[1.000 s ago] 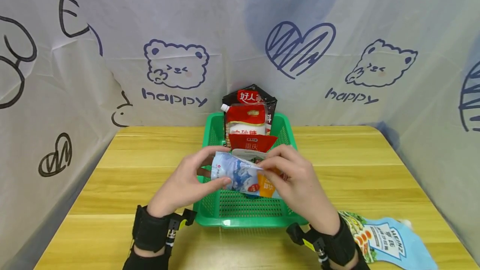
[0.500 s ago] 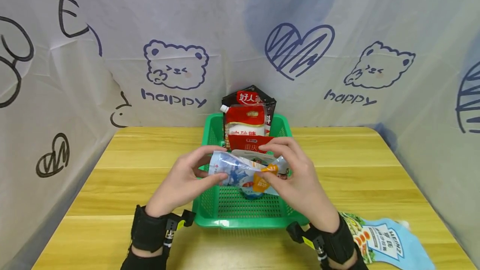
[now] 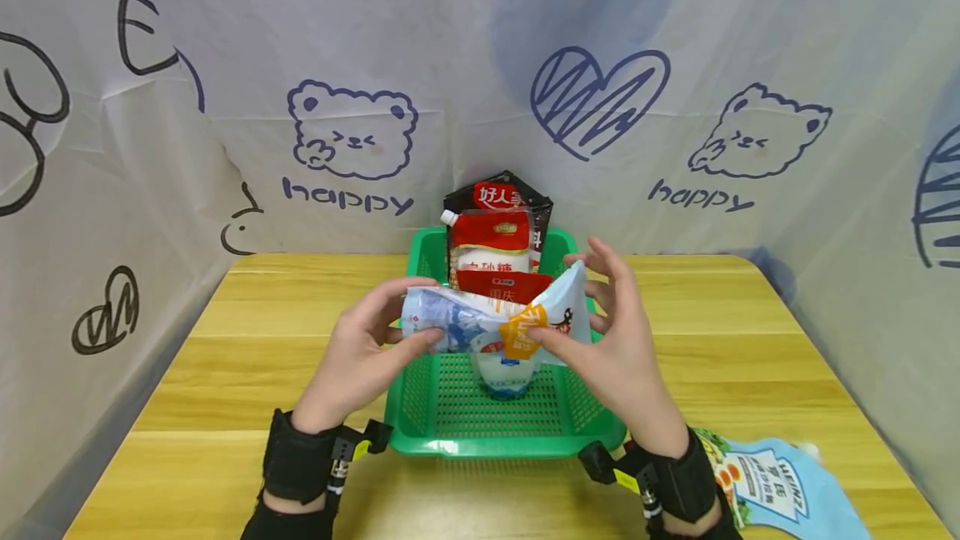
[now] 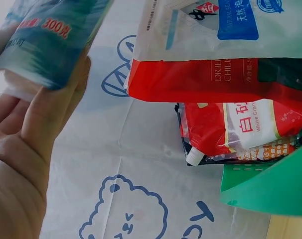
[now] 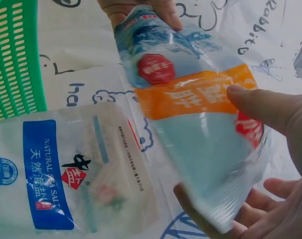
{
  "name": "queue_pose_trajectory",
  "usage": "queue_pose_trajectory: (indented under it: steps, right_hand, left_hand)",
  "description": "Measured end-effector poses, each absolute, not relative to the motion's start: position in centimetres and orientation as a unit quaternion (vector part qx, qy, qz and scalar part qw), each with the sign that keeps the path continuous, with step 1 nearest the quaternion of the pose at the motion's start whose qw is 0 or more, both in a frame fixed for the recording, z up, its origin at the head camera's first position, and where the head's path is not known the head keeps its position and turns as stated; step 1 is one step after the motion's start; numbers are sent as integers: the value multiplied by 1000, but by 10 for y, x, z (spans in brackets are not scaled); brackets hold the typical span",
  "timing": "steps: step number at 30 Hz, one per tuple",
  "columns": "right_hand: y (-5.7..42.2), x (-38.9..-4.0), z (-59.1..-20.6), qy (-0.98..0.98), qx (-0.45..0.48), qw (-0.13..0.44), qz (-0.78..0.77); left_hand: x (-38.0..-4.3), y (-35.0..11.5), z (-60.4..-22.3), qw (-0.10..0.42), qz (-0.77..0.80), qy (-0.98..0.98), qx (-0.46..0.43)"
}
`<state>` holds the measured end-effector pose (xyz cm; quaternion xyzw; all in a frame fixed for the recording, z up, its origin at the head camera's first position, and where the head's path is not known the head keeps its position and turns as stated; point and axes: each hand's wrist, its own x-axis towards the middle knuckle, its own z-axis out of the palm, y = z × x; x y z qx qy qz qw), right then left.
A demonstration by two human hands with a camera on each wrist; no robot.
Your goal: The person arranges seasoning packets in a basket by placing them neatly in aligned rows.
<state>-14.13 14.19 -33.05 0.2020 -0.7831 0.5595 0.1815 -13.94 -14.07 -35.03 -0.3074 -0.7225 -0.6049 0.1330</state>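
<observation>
A blue-and-white salt bag (image 3: 480, 332) with an orange band is held sideways above the green basket (image 3: 510, 445). My left hand (image 3: 367, 348) grips its blue end, thumb in front and fingers behind. My right hand (image 3: 611, 348) holds the pale end; in the right wrist view its thumb lies on the orange band and its fingers reach behind. Below the held bag, a clear sea salt bag (image 3: 504, 375) stands in the basket, its blue label showing in the right wrist view. A red dried chili bag (image 3: 487, 280) stands behind it, partly hidden.
At the basket's back stand a red-and-white sugar pouch (image 3: 491, 232) with a white cap and a black packet (image 3: 506, 182). A light blue Heinz pouch (image 3: 787, 482) lies on the wooden table (image 3: 285, 332) at the front right. A printed white cloth (image 3: 472, 40) hangs behind.
The held salt bag has risen and its pale end has swung up, with my right hand moving up and right. More of the sea salt bag below now shows.
</observation>
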Motion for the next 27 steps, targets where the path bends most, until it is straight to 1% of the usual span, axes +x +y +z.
queue_pose_trajectory:
  steps: [4,7,9,13,19,23,27]
  right_hand:
    - [144,-142,-331,-770,194,132,593]
    - [144,-142,-332,-763,190,103,609]
    - [144,-142,-332,-770,181,100,604]
    - [143,-140,-334,-779,168,115,593]
    - [140,-140,-336,-761,169,153,608]
    - [140,-140,-335,-756,162,181,607]
    - [142,-139,-334,-768,157,193,589]
  left_hand:
    - [-139,-142,-350,157,-624,-701,-308]
    - [-140,-143,-351,156,-635,-691,-309]
    - [-141,-143,-352,149,-640,-687,-310]
    - [-142,-143,-354,129,-643,-690,-307]
    - [-142,-143,-354,118,-609,-725,-298]
    - [-141,-142,-351,94,-581,-755,-289]
    - [-141,-141,-349,77,-540,-789,-282]
